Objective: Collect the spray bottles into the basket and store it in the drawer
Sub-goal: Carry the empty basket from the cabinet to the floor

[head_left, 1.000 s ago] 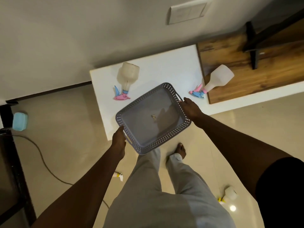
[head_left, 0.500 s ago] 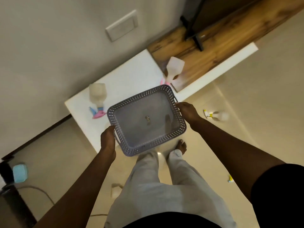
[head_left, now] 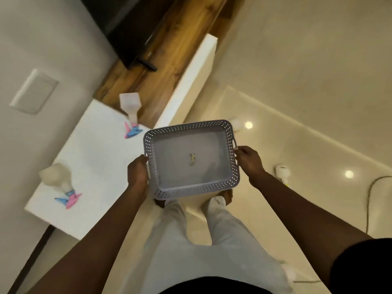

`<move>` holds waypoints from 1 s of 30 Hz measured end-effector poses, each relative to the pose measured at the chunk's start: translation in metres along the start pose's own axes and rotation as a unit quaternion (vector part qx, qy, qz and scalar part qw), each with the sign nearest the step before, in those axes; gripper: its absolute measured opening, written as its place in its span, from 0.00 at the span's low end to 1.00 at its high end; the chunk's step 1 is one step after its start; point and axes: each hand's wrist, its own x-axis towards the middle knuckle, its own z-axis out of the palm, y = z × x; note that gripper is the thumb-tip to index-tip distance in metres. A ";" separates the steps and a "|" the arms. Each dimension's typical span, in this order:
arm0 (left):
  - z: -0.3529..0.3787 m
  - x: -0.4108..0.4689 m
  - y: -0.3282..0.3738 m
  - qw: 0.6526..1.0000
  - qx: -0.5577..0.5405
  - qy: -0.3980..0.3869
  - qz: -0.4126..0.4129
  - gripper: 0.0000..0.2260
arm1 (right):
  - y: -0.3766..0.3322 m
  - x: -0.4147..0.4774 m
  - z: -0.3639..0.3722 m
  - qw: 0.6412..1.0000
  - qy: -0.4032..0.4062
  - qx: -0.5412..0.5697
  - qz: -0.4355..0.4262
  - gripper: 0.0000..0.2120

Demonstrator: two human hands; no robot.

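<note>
- A person looks down at a grey perforated basket (head_left: 192, 159) carried level in front of their legs, above a pale tiled floor (head_left: 297, 81).
- The left hand (head_left: 137, 174) is curled around the handle on one short side; the right hand (head_left: 248, 161) is wrapped around the handle opposite.
- The basket holds no bottles, only a small speck at its centre. It looks like thin, stiff, light plastic, best carried by both end handles, as it is now.
- Four spray bottles can be counted, though blur makes the floor ones uncertain.
- Two lie on the white tabletop (head_left: 95, 155) to the left: the near bottle (head_left: 58, 179) and the far bottle (head_left: 130, 109), both clear with pink and blue triggers.
- Two pale bottles lie on the floor: one (head_left: 282, 171) just beyond the right hand, another (head_left: 236, 124) partly hidden behind the basket's far corner.
- The bottles look light, smooth and likely slippery; the narrow neck below the trigger seems the surest hold.
</note>
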 end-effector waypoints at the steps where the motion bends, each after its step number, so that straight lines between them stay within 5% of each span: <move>1: 0.019 -0.003 0.003 1.000 0.014 -0.004 0.005 0.07 | 0.011 0.002 -0.016 1.000 0.008 0.010 0.007 0.07; 12: 0.214 0.037 -0.030 0.984 0.149 -0.075 0.062 0.14 | 0.156 0.082 -0.107 0.984 0.121 0.101 0.079 0.06; 14: 0.249 0.062 -0.048 0.980 0.171 -0.079 0.063 0.16 | 0.188 0.111 -0.109 0.979 0.139 0.113 0.092 0.08; 17: 0.295 0.102 -0.075 0.978 0.181 -0.093 0.053 0.06 | 0.232 0.153 -0.103 0.973 0.156 0.129 0.107 0.07; 30: 0.417 0.292 -0.206 0.960 0.245 -0.126 0.043 0.10 | 0.390 0.328 -0.058 0.958 0.184 0.160 0.152 0.03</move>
